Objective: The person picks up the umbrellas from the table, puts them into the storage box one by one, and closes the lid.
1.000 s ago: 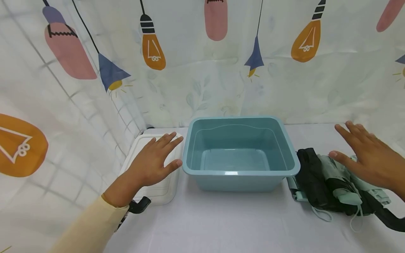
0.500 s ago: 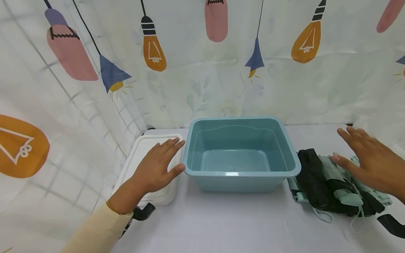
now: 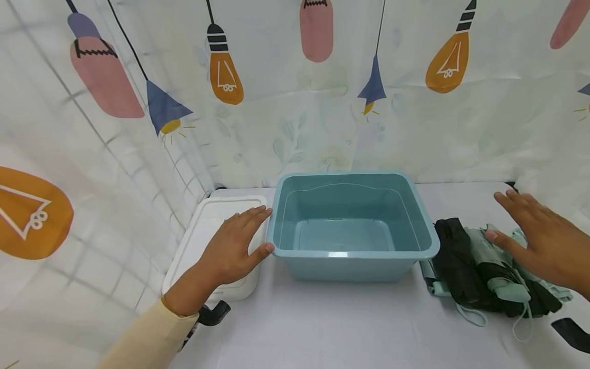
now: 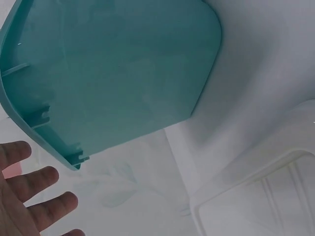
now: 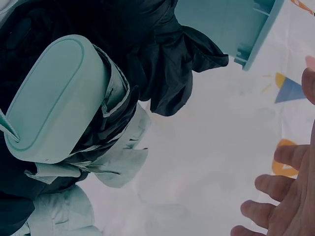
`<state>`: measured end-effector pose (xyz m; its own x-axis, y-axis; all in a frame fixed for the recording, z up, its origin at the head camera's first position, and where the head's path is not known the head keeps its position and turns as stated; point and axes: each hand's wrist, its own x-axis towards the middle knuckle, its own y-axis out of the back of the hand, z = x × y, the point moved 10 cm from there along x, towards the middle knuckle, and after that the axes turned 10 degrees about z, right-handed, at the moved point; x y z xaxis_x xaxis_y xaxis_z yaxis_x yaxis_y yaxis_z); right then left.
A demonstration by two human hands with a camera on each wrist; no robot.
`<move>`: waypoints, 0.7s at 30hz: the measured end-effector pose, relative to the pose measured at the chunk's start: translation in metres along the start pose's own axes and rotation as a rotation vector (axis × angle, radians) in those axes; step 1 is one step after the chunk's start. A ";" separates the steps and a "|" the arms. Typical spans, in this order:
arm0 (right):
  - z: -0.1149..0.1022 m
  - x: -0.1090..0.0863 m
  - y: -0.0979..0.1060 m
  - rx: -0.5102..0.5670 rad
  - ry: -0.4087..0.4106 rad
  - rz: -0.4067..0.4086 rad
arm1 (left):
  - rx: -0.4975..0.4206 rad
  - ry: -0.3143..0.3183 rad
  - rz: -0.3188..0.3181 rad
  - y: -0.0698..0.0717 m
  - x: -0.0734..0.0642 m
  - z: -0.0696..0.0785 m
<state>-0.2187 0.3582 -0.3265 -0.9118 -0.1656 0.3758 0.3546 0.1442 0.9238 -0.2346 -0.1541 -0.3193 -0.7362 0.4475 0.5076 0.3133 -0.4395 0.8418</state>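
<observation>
Tub [image 3: 341, 267] between left hand [image 3: 232, 248] and right hand [image 3: 546, 246], lid [image 3: 205, 221] under left hand, umbrellas [image 3: 500, 289] near right hand, all on table [image 3: 350, 328], curtain [image 3: 299, 128] beyond both hands

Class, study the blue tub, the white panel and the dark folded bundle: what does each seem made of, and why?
Blue tub: probably moulded plastic, glossy, as a glint on the rim and ribs beneath it suggest. White panel: likely plastic too, smooth, with rounded corners and moulded ridges. Dark folded bundle: thin fabric, perhaps nylon, faintly shiny, with loose folds and creases.
</observation>
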 end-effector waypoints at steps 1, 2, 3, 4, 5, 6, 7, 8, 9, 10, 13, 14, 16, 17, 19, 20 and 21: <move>0.000 0.000 0.000 0.001 -0.006 0.002 | -0.007 -0.002 0.005 -0.001 0.000 0.000; 0.001 -0.001 0.000 -0.002 -0.012 -0.001 | -0.014 -0.003 0.011 -0.001 0.000 0.000; 0.001 -0.001 0.000 -0.002 -0.017 -0.003 | -0.018 -0.004 0.016 -0.002 -0.001 0.000; 0.002 -0.002 0.000 -0.002 -0.021 -0.003 | -0.023 -0.002 0.018 -0.002 -0.001 0.000; 0.002 -0.002 0.000 -0.002 -0.025 -0.004 | -0.028 0.000 0.020 -0.003 -0.001 -0.001; 0.002 -0.002 0.000 -0.001 -0.028 -0.004 | -0.031 0.001 0.022 -0.004 -0.002 -0.001; 0.002 -0.002 0.000 0.001 -0.031 -0.004 | -0.034 0.002 0.022 -0.004 -0.002 -0.001; 0.002 -0.003 0.000 0.004 -0.033 -0.004 | -0.037 0.002 0.024 -0.004 -0.002 -0.001; 0.002 -0.003 0.000 0.008 -0.034 -0.002 | -0.040 0.003 0.026 -0.004 -0.002 -0.001; 0.002 -0.003 -0.001 0.010 -0.036 -0.001 | -0.042 0.004 0.029 -0.005 -0.002 -0.001; 0.004 -0.004 -0.002 0.021 -0.044 -0.002 | -0.047 0.000 0.038 -0.005 -0.002 -0.001; 0.005 -0.004 -0.002 0.026 -0.047 -0.003 | -0.049 -0.002 0.041 -0.005 -0.002 0.000; 0.009 -0.005 -0.004 0.035 -0.062 -0.008 | -0.053 -0.004 0.044 -0.005 -0.002 0.000; 0.010 -0.006 -0.005 0.041 -0.069 -0.011 | -0.055 -0.004 0.044 -0.005 -0.002 0.000; 0.014 -0.006 -0.006 0.049 -0.083 -0.015 | -0.051 -0.005 0.044 -0.006 -0.002 0.000; 0.016 -0.007 -0.007 0.054 -0.090 -0.016 | -0.050 -0.006 0.044 -0.006 -0.002 0.001; 0.017 -0.007 -0.008 0.060 -0.095 -0.013 | -0.050 -0.006 0.045 -0.006 -0.001 0.001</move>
<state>-0.2183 0.3751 -0.3378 -0.9327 -0.0752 0.3527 0.3322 0.2014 0.9215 -0.2352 -0.1514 -0.3251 -0.7185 0.4311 0.5457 0.3153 -0.4975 0.8081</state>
